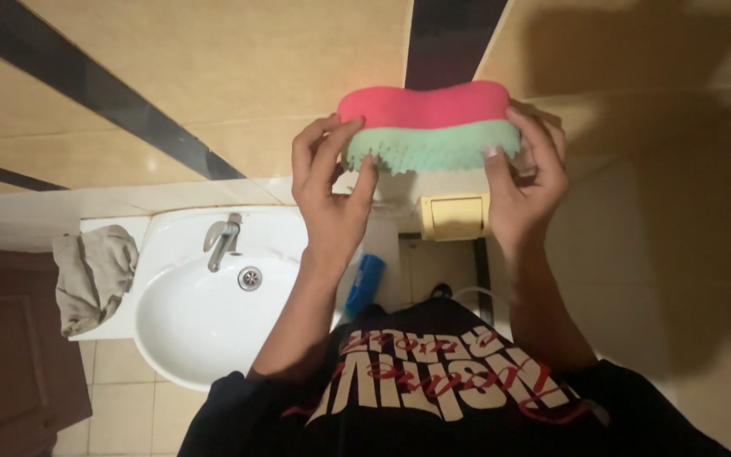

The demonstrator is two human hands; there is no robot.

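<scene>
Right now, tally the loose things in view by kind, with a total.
Sponge, pink over green, held by left hand and right hand: 1
Grey cloth beside the sink: 1
Blue bottle: 1
Total: 3

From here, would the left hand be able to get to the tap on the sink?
Probably yes. The tap stands below and just beside the left hand, with nothing between them. But that hand and the right hand both hold the pink and green sponge, so it would have to let go first.
</scene>
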